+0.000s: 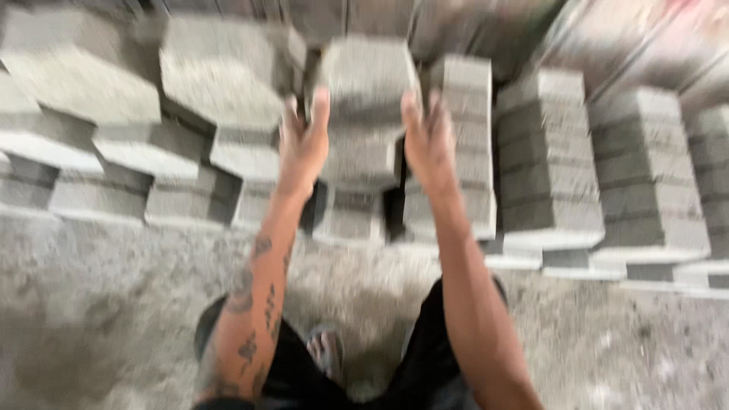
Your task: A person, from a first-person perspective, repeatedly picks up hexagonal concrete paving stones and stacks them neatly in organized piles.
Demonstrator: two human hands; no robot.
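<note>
Fingers first: my left hand [302, 144] has its fingers [322, 102] stretched up flat against the left face of a grey concrete paver block [367, 80], and my right hand [430, 140] mirrors it, fingers [411, 106] pressed to the right face. So both hands are clamping that one block between open palms, not curled under it, just squeezing from the sides. The block sits at the top of a column of the same pavers [357, 163], right in front of me, though the view's too smeared to say if it's touching the one below or lifted clear. Left of it are rougher, staggered stacks [220, 72]; to the right the stacks [547, 159] are neater. Everything stands on a gritty concrete floor [91, 304]. My sandalled foot [325, 351] is straight below the block, and that's what bugs me: a side-squeeze on dusty concrete looks slippy, and if the grip goes it'd probably land on my toes. Bumping the neighbouring stack could also tip it.
</note>
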